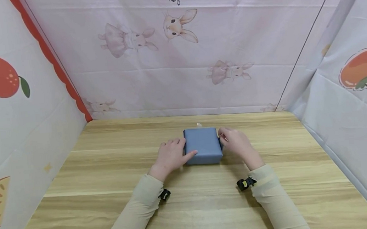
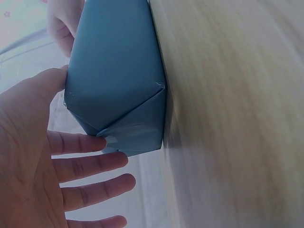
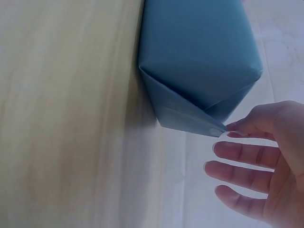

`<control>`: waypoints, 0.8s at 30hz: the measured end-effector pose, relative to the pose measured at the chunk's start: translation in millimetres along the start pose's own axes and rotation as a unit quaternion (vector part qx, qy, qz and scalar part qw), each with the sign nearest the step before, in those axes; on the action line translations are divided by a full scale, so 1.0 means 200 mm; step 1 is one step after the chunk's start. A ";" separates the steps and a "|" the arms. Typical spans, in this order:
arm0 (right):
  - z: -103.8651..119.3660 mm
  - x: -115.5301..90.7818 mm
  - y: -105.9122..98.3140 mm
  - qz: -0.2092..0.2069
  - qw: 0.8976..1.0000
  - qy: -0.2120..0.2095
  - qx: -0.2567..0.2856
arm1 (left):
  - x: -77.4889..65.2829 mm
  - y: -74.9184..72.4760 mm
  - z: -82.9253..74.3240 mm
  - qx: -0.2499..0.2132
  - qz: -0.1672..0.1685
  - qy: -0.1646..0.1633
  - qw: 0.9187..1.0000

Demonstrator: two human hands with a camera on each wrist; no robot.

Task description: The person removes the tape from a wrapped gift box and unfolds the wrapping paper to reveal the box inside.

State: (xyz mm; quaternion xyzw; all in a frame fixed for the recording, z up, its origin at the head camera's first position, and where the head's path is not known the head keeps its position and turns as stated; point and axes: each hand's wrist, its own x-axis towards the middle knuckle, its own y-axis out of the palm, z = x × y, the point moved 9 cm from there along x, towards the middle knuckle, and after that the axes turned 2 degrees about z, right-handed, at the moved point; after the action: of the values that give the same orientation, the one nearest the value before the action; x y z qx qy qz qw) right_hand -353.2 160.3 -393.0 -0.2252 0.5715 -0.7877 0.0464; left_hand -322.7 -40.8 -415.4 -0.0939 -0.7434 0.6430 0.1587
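A box wrapped in blue paper lies flat on the table. The left hand rests against its left end, thumb on the box's edge and the other fingers fairly straight. In the left wrist view, the index fingertip touches that end's folded paper, near a shiny, clear patch that looks like tape. At the opposite end, the right hand pinches the tip of a paper flap between thumb and index finger. A small clear piece, seemingly tape, shows at this tip. The flap stands out from the box; its other fingers are spread.
Just behind the box sits a small whitish object, too small to identify. The wood-grain table is bordered by printed cloth at the back and on both sides. A black strap with a small device is on the right wrist.
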 end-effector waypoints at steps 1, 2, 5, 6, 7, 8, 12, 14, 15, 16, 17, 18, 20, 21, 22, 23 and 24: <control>0.00 0.00 0.00 -0.001 1.000 -0.001 -0.001 | 0.00 0.00 0.00 0.000 0.000 0.000 1.000; 0.00 0.00 0.00 -0.002 1.000 -0.002 -0.002 | 0.00 0.00 0.00 0.000 0.000 0.000 1.000; 0.01 0.00 -0.01 -0.004 1.000 -0.001 -0.003 | 0.00 0.00 0.00 -0.001 -0.001 0.000 1.000; 0.01 0.00 -0.01 -0.005 1.000 -0.001 -0.003 | 0.00 0.00 0.00 -0.002 -0.001 0.001 1.000; 0.01 0.00 -0.01 -0.005 1.000 0.000 -0.003 | 0.01 0.00 0.00 -0.003 -0.001 0.001 1.000; 0.01 0.00 -0.01 -0.005 1.000 0.000 -0.004 | 0.01 0.00 0.00 -0.004 -0.002 0.001 1.000; 0.01 0.00 -0.01 0.000 1.000 0.004 -0.003 | 0.01 0.00 0.00 -0.007 -0.004 0.002 1.000; 0.00 0.00 -0.01 0.002 1.000 0.005 -0.002 | 0.01 0.00 0.00 -0.006 -0.004 0.002 1.000; 0.01 0.00 -0.02 0.002 1.000 0.005 -0.002 | 0.01 0.00 0.00 -0.005 -0.005 0.002 1.000; 0.01 0.00 -0.02 0.002 1.000 0.005 -0.001 | 0.01 0.00 0.00 -0.004 -0.005 0.001 1.000; 0.01 0.00 -0.03 0.000 1.000 0.005 -0.001 | 0.01 0.01 0.00 -0.003 -0.006 0.001 1.000; 0.01 0.00 -0.04 -0.002 1.000 0.005 -0.001 | 0.01 0.00 0.00 -0.004 -0.007 0.001 1.000; 0.02 0.00 -0.05 -0.007 1.000 0.005 -0.002 | 0.01 0.01 0.00 -0.005 -0.008 0.001 1.000; 0.03 0.00 -0.06 -0.010 1.000 0.005 -0.003 | 0.01 0.00 0.00 -0.005 -0.009 0.002 1.000; 0.03 -0.01 -0.07 -0.014 1.000 0.006 -0.004 | 0.01 0.00 0.00 -0.005 -0.010 0.002 1.000; 0.04 -0.01 -0.08 -0.016 1.000 0.006 -0.005 | 0.01 0.00 0.00 -0.004 -0.010 0.002 1.000; 0.05 -0.01 -0.08 -0.020 1.000 0.004 -0.005 | 0.01 0.00 0.00 -0.003 -0.011 0.002 1.000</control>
State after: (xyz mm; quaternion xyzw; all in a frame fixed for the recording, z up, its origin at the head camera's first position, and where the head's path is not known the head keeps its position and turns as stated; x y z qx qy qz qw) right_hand -344.8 157.9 -375.8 -0.2331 0.5714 -0.7864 0.0272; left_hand -324.8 -40.6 -416.3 -0.0878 -0.7461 0.6385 0.1672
